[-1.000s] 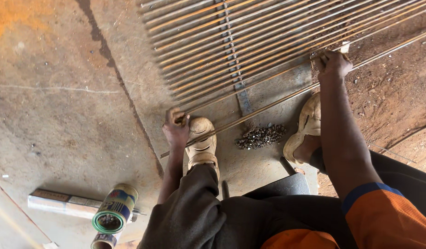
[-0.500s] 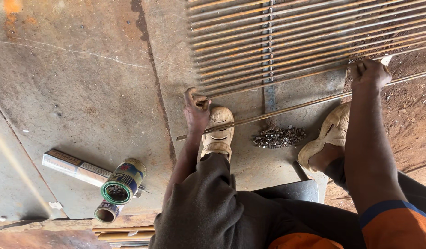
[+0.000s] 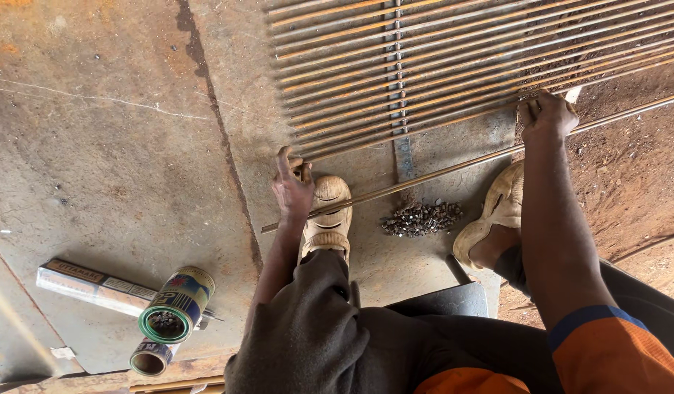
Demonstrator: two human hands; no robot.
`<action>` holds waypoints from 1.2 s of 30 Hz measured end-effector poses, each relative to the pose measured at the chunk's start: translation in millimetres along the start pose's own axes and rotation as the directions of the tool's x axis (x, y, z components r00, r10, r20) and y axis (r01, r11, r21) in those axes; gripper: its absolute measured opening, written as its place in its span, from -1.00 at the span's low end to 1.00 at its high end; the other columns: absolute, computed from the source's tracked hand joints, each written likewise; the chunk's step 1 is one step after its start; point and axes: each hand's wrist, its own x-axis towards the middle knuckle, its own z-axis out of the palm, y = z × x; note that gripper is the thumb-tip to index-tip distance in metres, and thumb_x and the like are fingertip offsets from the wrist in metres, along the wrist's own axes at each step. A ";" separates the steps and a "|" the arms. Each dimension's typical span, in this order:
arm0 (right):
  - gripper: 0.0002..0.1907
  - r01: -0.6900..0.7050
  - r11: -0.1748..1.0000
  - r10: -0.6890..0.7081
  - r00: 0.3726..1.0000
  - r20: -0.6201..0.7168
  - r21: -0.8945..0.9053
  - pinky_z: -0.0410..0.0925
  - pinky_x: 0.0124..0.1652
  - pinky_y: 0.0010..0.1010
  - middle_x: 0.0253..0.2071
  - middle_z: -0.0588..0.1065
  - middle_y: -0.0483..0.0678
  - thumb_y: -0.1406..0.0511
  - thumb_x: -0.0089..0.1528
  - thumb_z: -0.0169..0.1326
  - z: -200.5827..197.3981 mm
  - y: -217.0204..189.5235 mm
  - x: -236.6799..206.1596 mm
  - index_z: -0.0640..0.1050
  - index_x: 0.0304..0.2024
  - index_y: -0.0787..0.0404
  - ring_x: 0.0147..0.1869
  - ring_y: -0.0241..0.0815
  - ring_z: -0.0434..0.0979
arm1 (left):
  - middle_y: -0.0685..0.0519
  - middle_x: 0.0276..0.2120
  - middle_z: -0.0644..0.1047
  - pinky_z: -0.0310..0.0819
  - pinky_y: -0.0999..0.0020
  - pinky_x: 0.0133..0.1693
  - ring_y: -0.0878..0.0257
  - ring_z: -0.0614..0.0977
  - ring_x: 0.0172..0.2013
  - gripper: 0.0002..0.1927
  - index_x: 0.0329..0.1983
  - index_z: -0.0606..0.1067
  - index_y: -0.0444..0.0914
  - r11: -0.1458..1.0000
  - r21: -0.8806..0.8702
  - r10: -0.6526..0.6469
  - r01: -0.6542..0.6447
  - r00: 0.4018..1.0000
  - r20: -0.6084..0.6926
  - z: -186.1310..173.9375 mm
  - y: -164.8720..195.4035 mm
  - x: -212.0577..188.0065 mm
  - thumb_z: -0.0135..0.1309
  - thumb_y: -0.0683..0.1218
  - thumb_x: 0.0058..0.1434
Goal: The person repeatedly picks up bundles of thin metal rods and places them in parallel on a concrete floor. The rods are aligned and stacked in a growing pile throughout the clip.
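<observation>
A long thin rusty steel rod (image 3: 453, 166) lies slanted across a steel plate, just below a row of several parallel rods (image 3: 439, 66) crossed by a flat bar. My left hand (image 3: 293, 188) grips the rod near its lower left end, above my left shoe (image 3: 328, 219). Farther up the same rod, my right hand (image 3: 547, 115) is closed on it near the edge of the rod row. A small heap of dark metal bits (image 3: 421, 217) sits between my two shoes.
My right shoe (image 3: 497, 211) rests at the plate's edge by reddish dirt (image 3: 636, 168). At lower left lie a green-rimmed tin can (image 3: 175, 305), a smaller can (image 3: 151, 357) and a long flat box (image 3: 96, 286). A dark seam (image 3: 220, 146) runs down the plate.
The view has shifted so the rods and hands sit farther right in the frame. Both hands stay on the single rod, which lies close below the row.
</observation>
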 end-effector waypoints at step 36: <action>-0.90 -0.067 0.968 0.063 0.998 -0.025 -0.242 0.68 -0.34 -0.43 -0.29 0.61 0.13 0.41 0.25 0.21 -12.6 -34.6 2.2 0.63 -0.21 0.35 -0.31 -0.11 0.72 | -0.24 -0.06 0.61 0.62 0.01 -0.13 -0.19 0.71 -0.18 -0.37 0.36 0.32 -0.27 0.952 0.117 0.293 -0.284 0.954 -0.065 -6.4 -4.0 -8.6 0.30 0.02 0.35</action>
